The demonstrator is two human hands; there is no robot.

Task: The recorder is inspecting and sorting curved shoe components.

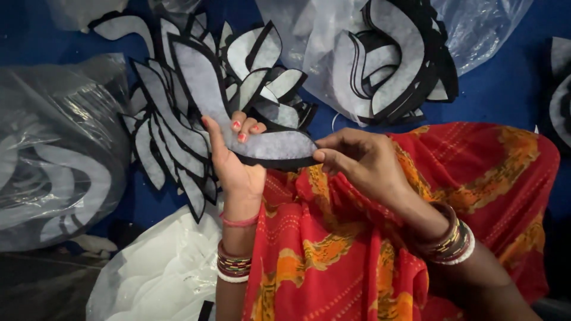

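A curved grey felt-like piece with a black edge (202,83) is held up in front of me. My left hand (235,163) grips it from below, fingers wrapped over its lower part. My right hand (357,160) pinches the piece's rounded right end between thumb and fingers. Both wrists wear bangles. A red and orange patterned cloth (476,178) covers my lap beneath the hands.
A heap of similar grey and black curved pieces (160,131) lies on the blue surface (505,83) behind. A clear plastic bag of more pieces (392,59) sits at the top right, another plastic bag (53,160) at the left, and white plastic (160,273) at the bottom.
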